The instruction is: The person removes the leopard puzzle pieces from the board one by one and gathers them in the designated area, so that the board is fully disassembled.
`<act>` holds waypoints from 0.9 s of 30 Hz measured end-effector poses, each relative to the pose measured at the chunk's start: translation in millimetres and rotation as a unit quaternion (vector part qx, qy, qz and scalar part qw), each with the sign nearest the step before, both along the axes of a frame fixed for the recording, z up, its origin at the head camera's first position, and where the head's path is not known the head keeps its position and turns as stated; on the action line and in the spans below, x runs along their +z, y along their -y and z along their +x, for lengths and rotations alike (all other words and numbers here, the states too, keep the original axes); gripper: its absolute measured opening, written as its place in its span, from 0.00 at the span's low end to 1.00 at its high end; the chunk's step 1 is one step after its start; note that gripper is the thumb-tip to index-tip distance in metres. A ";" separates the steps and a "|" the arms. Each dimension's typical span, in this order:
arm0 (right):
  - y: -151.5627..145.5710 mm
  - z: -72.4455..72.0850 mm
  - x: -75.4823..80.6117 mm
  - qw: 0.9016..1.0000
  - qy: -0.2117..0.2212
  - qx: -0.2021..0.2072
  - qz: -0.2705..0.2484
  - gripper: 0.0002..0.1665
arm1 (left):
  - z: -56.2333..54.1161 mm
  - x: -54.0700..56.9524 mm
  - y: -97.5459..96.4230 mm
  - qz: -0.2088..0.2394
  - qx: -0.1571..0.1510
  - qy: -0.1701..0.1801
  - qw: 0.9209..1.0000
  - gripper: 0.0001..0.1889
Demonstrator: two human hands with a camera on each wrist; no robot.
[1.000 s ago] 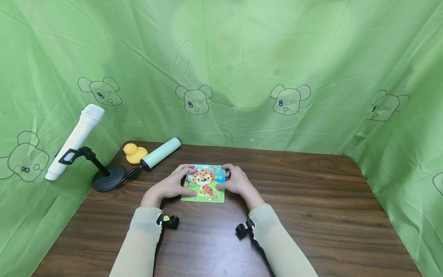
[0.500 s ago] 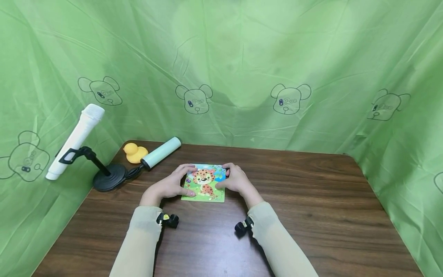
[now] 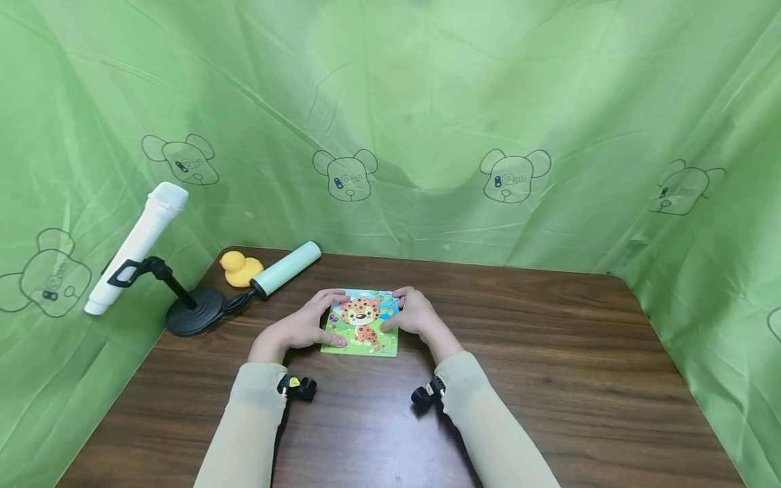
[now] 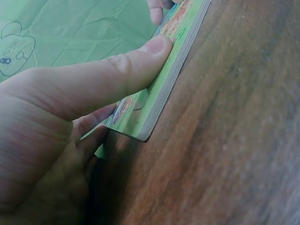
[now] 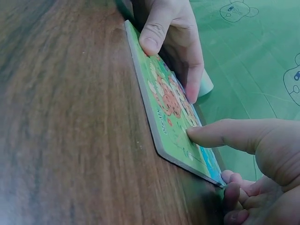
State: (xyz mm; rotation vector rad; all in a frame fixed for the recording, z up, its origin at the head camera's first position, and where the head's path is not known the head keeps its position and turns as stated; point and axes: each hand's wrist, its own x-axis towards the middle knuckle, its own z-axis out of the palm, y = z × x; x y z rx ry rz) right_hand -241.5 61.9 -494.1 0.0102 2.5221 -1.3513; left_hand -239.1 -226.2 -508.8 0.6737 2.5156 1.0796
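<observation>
A flat square picture puzzle board (image 3: 364,324) with a cartoon leopard on a green and blue ground lies on the brown table. My left hand (image 3: 303,327) holds its left side, the thumb (image 4: 152,51) on the picture near the front edge and the fingers around the far left. On the other side my right hand (image 3: 417,317) grips the board, thumb (image 5: 206,135) on the picture and fingers curled at the right edge. In the right wrist view the board's grey thickness shows along its near edge. Some fingertips are hidden.
At the back left stand a white microphone (image 3: 137,247) on a black round-based stand (image 3: 194,310), a yellow rubber duck (image 3: 241,270) and a light blue cylinder (image 3: 287,268) with a black end. Green curtain (image 3: 427,122) encloses the table (image 3: 549,352).
Both hands keep their hold on the board, which stays in place on the table. The head view has shifted very slightly; my right wrist has edged a little to the left.
</observation>
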 end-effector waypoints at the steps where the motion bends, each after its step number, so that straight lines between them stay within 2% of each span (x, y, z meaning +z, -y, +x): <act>1: 0.0 -0.4 0.5 1.000 0.001 -0.001 -0.002 0.46 | 0.1 0.5 -0.1 -0.001 0.000 0.000 1.000 0.49; 10: -1.0 -0.2 2.1 1.000 -0.003 -0.005 -0.018 0.37 | 0.8 2.3 -1.9 -0.003 0.000 0.004 1.000 0.49; 17: -3.6 -1.7 -1.4 0.999 -0.025 -0.008 -0.031 0.33 | 2.0 5.1 -3.6 0.000 0.001 -0.005 1.000 0.50; 27: -5.8 -6.0 -6.5 0.997 -0.051 -0.010 -0.054 0.27 | 0.4 5.5 -6.2 -0.023 0.003 -0.010 1.000 0.50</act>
